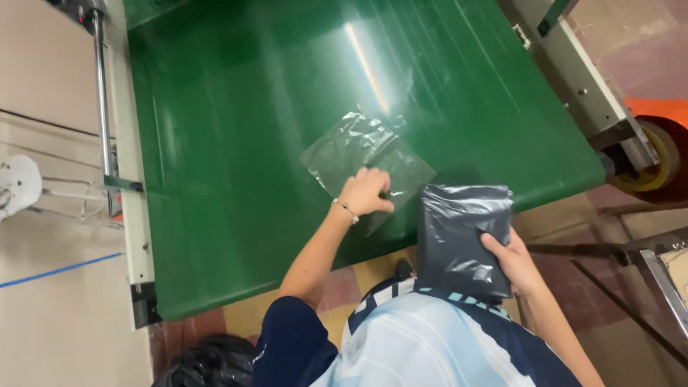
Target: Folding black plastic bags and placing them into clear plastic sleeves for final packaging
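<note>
The left hand (367, 192) presses flat, fingers curled, on a clear plastic bag (365, 154) lying on the green conveyor belt (236, 143), pinning its near corner down. The right hand (517, 261) clasps a dark grey packet (462, 236) off the belt's near edge, just right of the clear bag, propped against the person's chest.
</note>
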